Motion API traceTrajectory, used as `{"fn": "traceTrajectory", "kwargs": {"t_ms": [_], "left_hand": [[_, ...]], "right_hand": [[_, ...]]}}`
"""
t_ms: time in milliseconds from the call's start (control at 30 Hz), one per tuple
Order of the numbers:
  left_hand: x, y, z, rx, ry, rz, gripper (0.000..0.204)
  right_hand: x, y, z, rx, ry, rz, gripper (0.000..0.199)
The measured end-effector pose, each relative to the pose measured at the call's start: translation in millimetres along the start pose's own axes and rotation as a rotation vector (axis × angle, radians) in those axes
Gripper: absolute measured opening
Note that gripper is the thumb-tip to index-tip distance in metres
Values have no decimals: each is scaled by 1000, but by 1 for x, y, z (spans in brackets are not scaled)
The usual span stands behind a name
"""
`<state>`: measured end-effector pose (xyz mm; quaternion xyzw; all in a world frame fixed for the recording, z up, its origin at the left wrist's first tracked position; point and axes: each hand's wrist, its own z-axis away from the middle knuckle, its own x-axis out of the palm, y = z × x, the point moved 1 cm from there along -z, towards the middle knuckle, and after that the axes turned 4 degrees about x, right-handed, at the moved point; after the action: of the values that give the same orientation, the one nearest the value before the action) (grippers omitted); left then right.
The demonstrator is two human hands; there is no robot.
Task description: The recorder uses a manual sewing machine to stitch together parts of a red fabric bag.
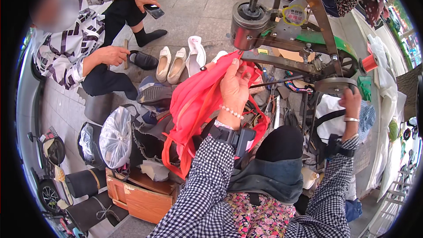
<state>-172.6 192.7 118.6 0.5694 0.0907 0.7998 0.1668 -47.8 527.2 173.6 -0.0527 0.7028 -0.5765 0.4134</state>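
Note:
My left hand pinches the upper edge of a red fabric bag with loose straps hanging down. That edge lies at the narrow arm end of a hand-cranked sewing machine, under its dark cylindrical head. At the machine's right, my right hand is closed at the rim of the metal hand wheel; its grip is partly hidden. A spool of red-orange thread sits beside the green wheel.
A seated person holding a phone is at the left. Pale shoes and a black shoe stand on the paving. An orange wooden box and plastic-wrapped bundle lie left of me. Tools are scattered beneath the machine.

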Motion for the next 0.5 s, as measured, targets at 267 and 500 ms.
{"fn": "traceTrajectory", "kwargs": {"t_ms": [267,500], "left_hand": [[2,-2,-1,-6,27,9,15],[2,-1,-3,-6,21,-9,16]], "right_hand": [[58,72,-1,147,-216,346,24],[-7,2,-3,-20,-106,-52,16]]}}
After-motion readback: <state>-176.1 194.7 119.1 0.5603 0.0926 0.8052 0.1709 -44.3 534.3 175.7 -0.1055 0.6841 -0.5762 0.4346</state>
